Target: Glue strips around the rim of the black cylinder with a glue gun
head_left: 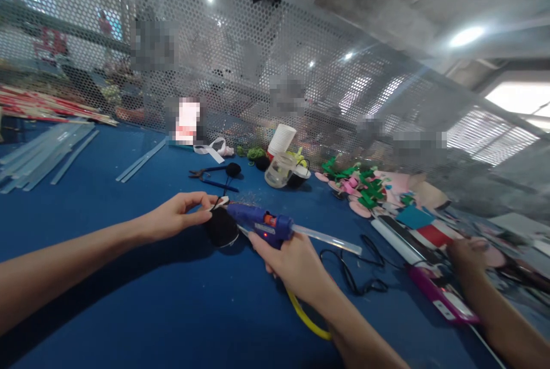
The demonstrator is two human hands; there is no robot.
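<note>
My left hand point(193, 213) pinches the edge of a black rounded piece point(221, 227) with a white part at its top; its exact kind I cannot make out. In my right hand point(294, 257) is a blue hot glue gun point(262, 223) with a small red light lit. A clear glue stick point(329, 239) sticks out of its back. The gun's nozzle is at the white part, close to my left fingertips; whether they touch is too blurred to tell. Behind the black piece lie dark-handled pliers point(208, 172). A yellow curved thing point(307, 318) shows under my right wrist.
Glue sticks point(51, 148) lie at the left on the blue table point(129, 306). A clear jar point(279, 170) and stacked white paper cups point(282, 138) stand behind. A black cord point(352, 277) and purple power strip point(442, 294) are right, near another person's hand point(468, 257).
</note>
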